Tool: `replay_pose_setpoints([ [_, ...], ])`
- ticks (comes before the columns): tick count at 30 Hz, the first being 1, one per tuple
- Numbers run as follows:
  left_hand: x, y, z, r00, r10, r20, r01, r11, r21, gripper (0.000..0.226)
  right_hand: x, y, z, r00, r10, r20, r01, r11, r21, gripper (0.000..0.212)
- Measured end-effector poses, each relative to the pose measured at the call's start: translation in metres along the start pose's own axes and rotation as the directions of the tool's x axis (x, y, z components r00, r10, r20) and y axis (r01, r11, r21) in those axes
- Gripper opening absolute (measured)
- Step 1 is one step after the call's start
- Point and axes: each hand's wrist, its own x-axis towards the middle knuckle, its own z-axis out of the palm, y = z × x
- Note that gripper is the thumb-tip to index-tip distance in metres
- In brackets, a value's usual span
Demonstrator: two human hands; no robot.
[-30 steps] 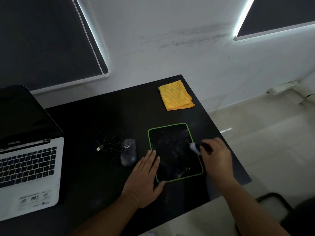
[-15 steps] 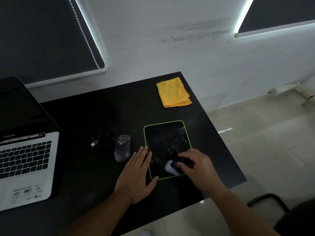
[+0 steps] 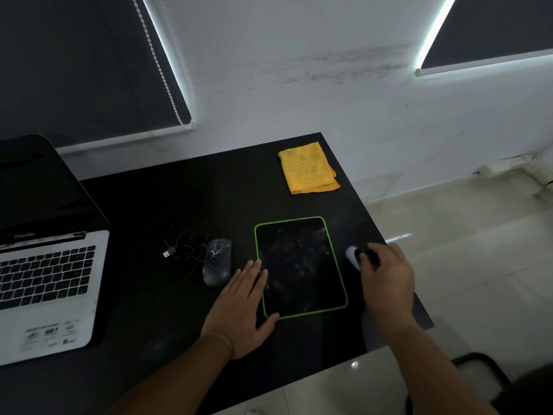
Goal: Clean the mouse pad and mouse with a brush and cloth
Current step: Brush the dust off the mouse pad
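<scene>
A black mouse pad (image 3: pixel 299 265) with a green border lies on the black desk (image 3: pixel 149 211), speckled with pale dust. My left hand (image 3: pixel 242 307) rests flat on the desk with its fingertips on the pad's left edge. My right hand (image 3: pixel 386 277) is closed on a small brush (image 3: pixel 353 256) whose pale bristle head sticks out just past the pad's right edge. A dark, dusty mouse (image 3: pixel 217 262) sits left of the pad with its cable (image 3: pixel 188 247) bunched beside it. A folded yellow cloth (image 3: pixel 308 170) lies at the desk's far right corner.
An open laptop (image 3: pixel 45 265) occupies the desk's left side. The desk's right edge runs close to my right hand, with pale tiled floor (image 3: pixel 463 250) beyond. A dark chair frame (image 3: pixel 478 369) shows at the lower right. White wall and dark window blinds stand behind.
My right hand has swept the brush from the pad's lower middle up and to the right, off its right edge. My left hand has stayed on the pad's left edge.
</scene>
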Motion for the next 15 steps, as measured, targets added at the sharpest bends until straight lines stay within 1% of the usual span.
replay_pose_setpoints([
  [1,0.0,0.0,0.0,1.0,0.0,-0.004,0.0,1.0,0.0,0.089,0.0,-0.007,0.001,1.0,0.003,0.01,-0.004,0.999,0.05,0.022],
  [2,0.0,0.0,0.001,1.0,0.0,-0.01,0.0,1.0,0.001,0.089,-0.004,-0.018,0.007,0.994,-0.033,0.1,0.019,0.99,0.14,0.023],
  [3,0.0,0.0,0.001,1.0,0.0,-0.011,0.0,1.0,-0.003,0.089,-0.012,-0.028,0.016,0.964,-0.107,0.244,0.048,0.971,0.236,0.023],
  [4,0.001,-0.001,0.001,1.0,0.0,-0.01,0.0,1.0,-0.01,0.089,-0.021,-0.034,0.025,0.899,-0.184,0.396,0.065,0.953,0.294,0.024],
  [5,0.001,-0.001,0.002,1.0,0.002,-0.011,-0.002,1.0,-0.02,0.089,-0.027,-0.035,0.032,0.849,-0.238,0.473,0.098,0.948,0.301,0.025],
  [6,0.001,-0.001,0.002,1.0,0.003,-0.014,-0.003,1.0,-0.024,0.089,-0.024,-0.033,0.036,0.857,-0.241,0.456,0.12,0.953,0.278,0.025],
  [7,0.001,-0.001,0.002,1.0,0.002,-0.015,-0.002,1.0,-0.023,0.089,-0.014,-0.029,0.037,0.914,-0.18,0.365,0.102,0.97,0.221,0.023],
  [8,0.001,0.0,0.002,1.0,-0.001,-0.013,0.001,1.0,-0.02,0.089,0.0,-0.024,0.034,0.968,-0.087,0.234,0.056,0.989,0.137,0.021],
  [9,0.001,0.0,0.002,1.0,-0.004,-0.011,0.003,1.0,-0.019,0.089,0.014,-0.02,0.027,0.995,-0.007,0.1,0.001,0.998,0.055,0.019],
  [10,0.001,0.0,0.002,1.0,-0.004,-0.015,0.004,1.0,-0.02,0.089,0.023,-0.018,0.023,0.999,0.033,0.012,-0.033,0.999,0.03,0.02],
  [11,0.001,0.0,0.002,1.0,-0.002,-0.02,0.002,1.0,-0.021,0.089,0.027,-0.021,0.022,1.0,0.03,-0.008,-0.03,0.998,0.064,0.021],
  [12,0.0,0.0,0.002,1.0,0.0,-0.019,0.0,1.0,-0.022,0.089,0.028,-0.029,0.024,0.999,-0.017,0.038,0.012,0.99,0.14,0.022],
  [13,0.0,0.0,0.003,1.0,0.001,-0.015,-0.002,1.0,-0.025,0.089,0.024,-0.04,0.029,0.983,-0.111,0.143,0.079,0.974,0.214,0.022],
  [14,0.001,-0.001,0.003,1.0,0.002,-0.014,-0.003,1.0,-0.028,0.089,0.016,-0.048,0.036,0.932,-0.207,0.297,0.128,0.956,0.263,0.024],
  [15,0.001,-0.001,0.002,1.0,0.004,-0.015,-0.004,1.0,-0.028,0.089,0.009,-0.052,0.042,0.854,-0.268,0.446,0.157,0.95,0.271,0.025],
])
